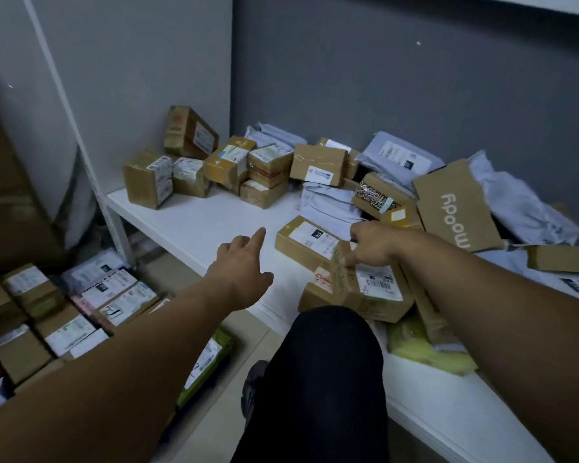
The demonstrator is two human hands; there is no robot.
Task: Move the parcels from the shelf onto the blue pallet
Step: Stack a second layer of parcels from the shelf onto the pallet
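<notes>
1. Parcels are mostly still piled on the white shelf, packed toward the back corner against the grey wall. It's small brown boxes on the left and grey poly mailers plus a flat "moody" carton on the right.
2. Another stack of labelled parcels sits low on the left, below shelf level. What it rests on is hidden.
3. Clutter near the front: a long box with a white label lies flat just behind a taped box, which sits tilted at the shelf's front edge. A yellow-green mailer lies just right of that, partly under the right forearm.
4. The person's knee in black trousers pokes up against the shelf edge, right in front of the taped box. A green package lies on the floor beside it.
5. Left hand hovers over the bare part of the shelf, arm stretched out. Its index finger is straight and pointing at the back pile, thumb out to the side, other fingers loosely bent, holding nothing.
6. Right hand reaches in from the right, with fingers curled down over the top corner of the taped box and gripping it. The thumb is hidden.
</notes>
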